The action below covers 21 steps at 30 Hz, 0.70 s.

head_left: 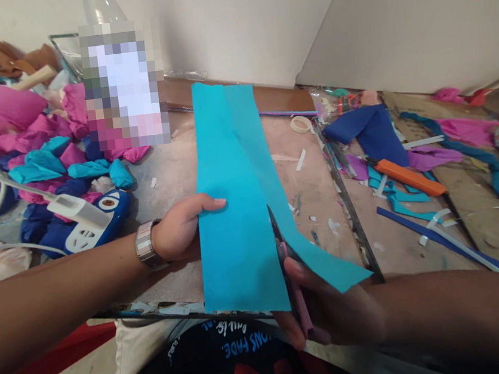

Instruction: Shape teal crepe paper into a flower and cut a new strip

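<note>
A long turquoise sheet (234, 212), paper or thin fabric, stretches upright across the middle of the view. My left hand (179, 226) grips its left edge, thumb on top and fingers hidden beneath. In my right hand (329, 298) is a pair of scissors (295, 290) with pinkish handles and dark blades. The blades sit in a long cut along the sheet's right side, pointing away from me. A cut strip (325, 259) bends off to the right over my right hand and still joins the sheet higher up.
Pink, blue and turquoise bundles (20, 117) pile up at left beside a blue-white power strip (95, 222) with a plugged charger. To the right lie an orange box cutter (410, 176), navy fabric (369, 134), a tape roll (301, 124) and scraps. A pixelated patch covers something behind.
</note>
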Motion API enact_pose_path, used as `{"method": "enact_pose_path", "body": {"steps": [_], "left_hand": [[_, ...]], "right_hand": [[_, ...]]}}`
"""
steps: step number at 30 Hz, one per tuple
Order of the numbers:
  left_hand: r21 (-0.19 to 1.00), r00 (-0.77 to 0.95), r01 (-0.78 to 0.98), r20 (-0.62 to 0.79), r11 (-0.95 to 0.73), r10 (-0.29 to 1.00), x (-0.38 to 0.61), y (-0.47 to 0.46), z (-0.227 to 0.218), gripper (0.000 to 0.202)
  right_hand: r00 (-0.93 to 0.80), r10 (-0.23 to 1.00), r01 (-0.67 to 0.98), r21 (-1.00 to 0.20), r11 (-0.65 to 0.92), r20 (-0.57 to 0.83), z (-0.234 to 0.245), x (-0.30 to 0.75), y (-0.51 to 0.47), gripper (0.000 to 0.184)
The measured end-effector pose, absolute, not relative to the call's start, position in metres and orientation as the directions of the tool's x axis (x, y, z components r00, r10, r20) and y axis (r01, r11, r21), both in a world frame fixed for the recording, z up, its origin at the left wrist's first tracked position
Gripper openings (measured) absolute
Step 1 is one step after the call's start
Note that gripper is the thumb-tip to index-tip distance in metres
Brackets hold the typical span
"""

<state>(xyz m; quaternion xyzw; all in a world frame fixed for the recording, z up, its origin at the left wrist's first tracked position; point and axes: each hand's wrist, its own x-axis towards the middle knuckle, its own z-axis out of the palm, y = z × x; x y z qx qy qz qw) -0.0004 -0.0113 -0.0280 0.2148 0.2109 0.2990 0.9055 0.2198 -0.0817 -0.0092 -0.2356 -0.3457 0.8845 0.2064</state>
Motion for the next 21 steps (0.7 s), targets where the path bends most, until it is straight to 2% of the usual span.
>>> {"method": "enact_pose_path", "body": {"steps": [5, 14, 21], "left_hand": [[0.518, 0.766, -0.454, -0.19, 0.725, 0.615, -0.0013, -0.0132, -0.03, 0.05], [0.505, 0.791, -0.45, -0.156, 0.736, 0.591, 0.0004, -0.0145, -0.0254, 0.046], [0.523, 0.801, -0.445, -0.13, 0.727, 0.584, 0.0006, -0.0146, -0.0254, 0.048]], "right_hand": [[-0.78, 0.559, -0.256, -0.671, -0.696, -0.282, -0.0146, 0.2197, -0.0866, 0.076], [-0.738, 0.545, -0.211, -0.632, -0.746, -0.397, -0.0149, 0.2222, -0.0883, 0.071], [-0.747, 0.54, -0.199, -0.646, -0.737, -0.388, -0.0154, 0.2214, -0.0881, 0.072]]}}
